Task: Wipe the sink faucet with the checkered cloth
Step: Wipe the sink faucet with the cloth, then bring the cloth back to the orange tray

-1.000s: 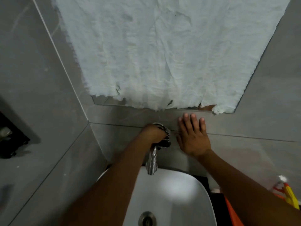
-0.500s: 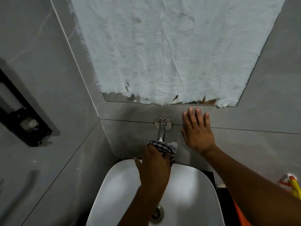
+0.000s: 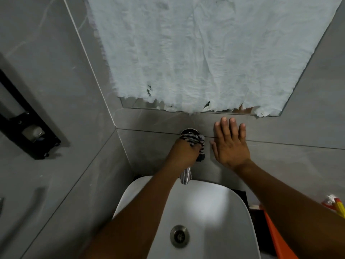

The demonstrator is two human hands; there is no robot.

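Observation:
A chrome faucet point(image 3: 186, 176) sticks out of the grey tiled wall above a white sink point(image 3: 224, 208). My left hand point(image 3: 182, 153) is shut on the black-and-white checkered cloth point(image 3: 195, 142), wrapped around the faucet's pipe close to its wall flange. Only the spout tip and the flange's top edge show; the rest is hidden by hand and cloth. My right hand point(image 3: 230, 144) lies flat and open against the wall tile just right of the faucet.
White crumpled paper point(image 3: 205, 53) covers the mirror above. A black holder point(image 3: 28, 131) is fixed on the left wall. The sink drain point(image 3: 179, 236) sits low in the basin. An orange object point(image 3: 276, 238) and a yellow-and-red item point(image 3: 336, 204) stand at the right.
My left hand slid with the cloth from the spout end back up the pipe to the wall flange. My right hand stayed flat on the wall.

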